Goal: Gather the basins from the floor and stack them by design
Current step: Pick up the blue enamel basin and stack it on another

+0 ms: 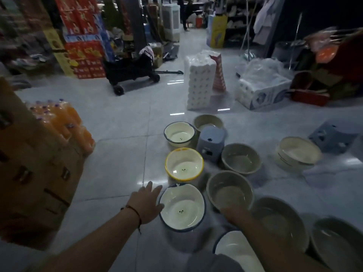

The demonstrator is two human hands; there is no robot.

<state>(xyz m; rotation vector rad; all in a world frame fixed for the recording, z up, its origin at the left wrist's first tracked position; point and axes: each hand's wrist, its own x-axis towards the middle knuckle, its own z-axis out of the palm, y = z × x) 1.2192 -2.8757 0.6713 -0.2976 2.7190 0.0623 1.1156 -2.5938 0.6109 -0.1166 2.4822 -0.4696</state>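
shop floor (121,134), cream blue-rimmed basin (182,207), left hand (146,203) flat, right hand (233,213) perhaps gripping grey basin (229,191)

Bare pale tiled floor (121,134) lies open across the left centre of the frame, between the brown cardboard cartons (33,173) at left and the column of cream plastic basins (182,207). Right of that column the floor is crowded: grey-green plastic basins (229,191) sit close together, with only narrow strips of tile between them. A small blue-grey plastic stool (211,144) stands wedged among the upper basins. Beyond, white wrapped tissue-roll packs (200,81) block the centre aisle.
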